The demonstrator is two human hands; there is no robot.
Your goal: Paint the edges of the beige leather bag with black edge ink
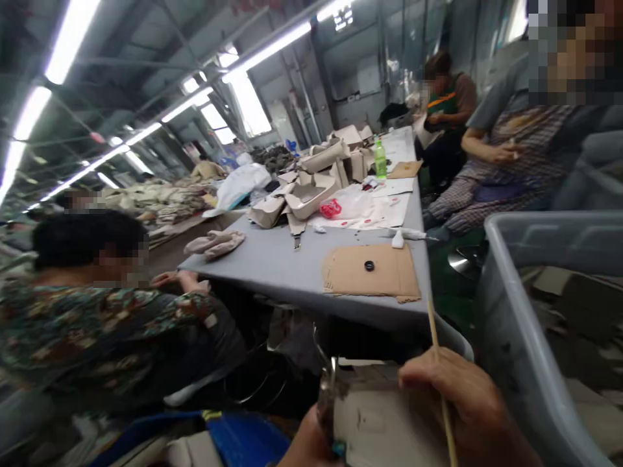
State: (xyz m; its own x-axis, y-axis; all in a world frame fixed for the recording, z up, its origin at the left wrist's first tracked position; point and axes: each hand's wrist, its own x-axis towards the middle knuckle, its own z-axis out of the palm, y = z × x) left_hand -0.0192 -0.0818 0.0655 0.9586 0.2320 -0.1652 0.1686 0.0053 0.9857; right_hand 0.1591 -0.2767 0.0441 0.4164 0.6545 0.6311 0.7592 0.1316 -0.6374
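A beige bag (384, 421) with metal hardware on its left side is held low in front of me. My left hand (311, 441) is closed on the bag's left edge, partly cut off by the bottom of the view. My right hand (467, 408) is closed at the bag's right side, and a thin wooden stick (433, 331) runs upright through its grip. Beyond the hands, a small dark ring-shaped lid (369, 266) lies on a piece of cardboard (341, 272) at the near end of the table.
Several beige bags (311, 194) are piled on the grey table (272, 259), near a green bottle (380, 159). A grey plastic bin (520, 311) stands at right. A blue container (248, 441) sits below left. A person (97, 350) sits at left; two others sit at the right.
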